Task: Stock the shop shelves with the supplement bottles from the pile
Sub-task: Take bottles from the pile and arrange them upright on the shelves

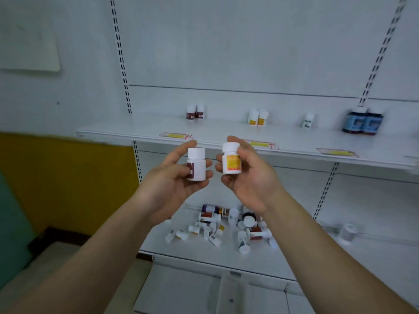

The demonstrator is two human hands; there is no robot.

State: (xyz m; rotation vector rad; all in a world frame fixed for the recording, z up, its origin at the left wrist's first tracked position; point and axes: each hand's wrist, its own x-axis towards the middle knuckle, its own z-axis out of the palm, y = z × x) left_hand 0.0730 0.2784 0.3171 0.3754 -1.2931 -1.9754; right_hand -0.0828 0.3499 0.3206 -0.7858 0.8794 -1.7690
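White shop shelving on slotted uprights fills the wall ahead, with a yellow panel (68, 184) at the left. On the upper shelf (136, 130) stand a pair of maroon-labelled bottles (195, 112), a pair of orange-labelled bottles (258, 117), a single small white bottle (308, 120) and two dark blue-labelled bottles (362, 123). Yellow price tags (175, 135) lie along its front edge. Both hands are raised in front of that shelf, each gripping one upright bottle. The left hand (172, 177) has its fingers wrapped round a white bottle with a maroon label (196, 164); the right hand (251, 175) grasps a white bottle with an orange label (231, 157). The two held bottles are just beside each other, not touching. On the lower shelf (374, 252) below the hands lies the pile of bottles (226, 227), most tipped on their sides; one more bottle (348, 232) stands apart to the right.
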